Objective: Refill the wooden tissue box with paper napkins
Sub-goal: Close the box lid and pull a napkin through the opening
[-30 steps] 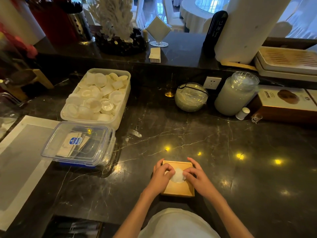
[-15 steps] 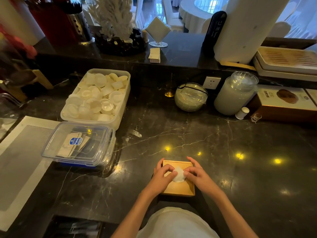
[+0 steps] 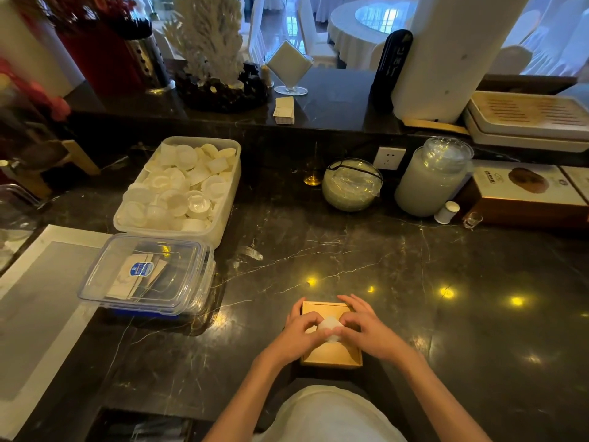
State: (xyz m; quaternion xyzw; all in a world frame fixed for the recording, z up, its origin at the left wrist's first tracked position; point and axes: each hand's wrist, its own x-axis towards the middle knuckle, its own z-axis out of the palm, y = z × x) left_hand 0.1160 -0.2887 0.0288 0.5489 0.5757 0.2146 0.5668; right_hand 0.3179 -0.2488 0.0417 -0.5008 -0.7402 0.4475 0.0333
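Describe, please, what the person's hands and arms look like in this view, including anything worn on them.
Both the left hand and the right hand are bare, with no gloves, rings, watch or bracelet visible. The forearms are uncovered to the bottom of the picture; no sleeves show. A pale garment covers the torso between them.

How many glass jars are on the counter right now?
2: a round jar below the wall socket, and a taller lidded jar right of it. Others may be hidden.

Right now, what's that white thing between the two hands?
A tuft of white napkin, pinched between the left hand and right hand over the wooden tissue box, seen in the head view.
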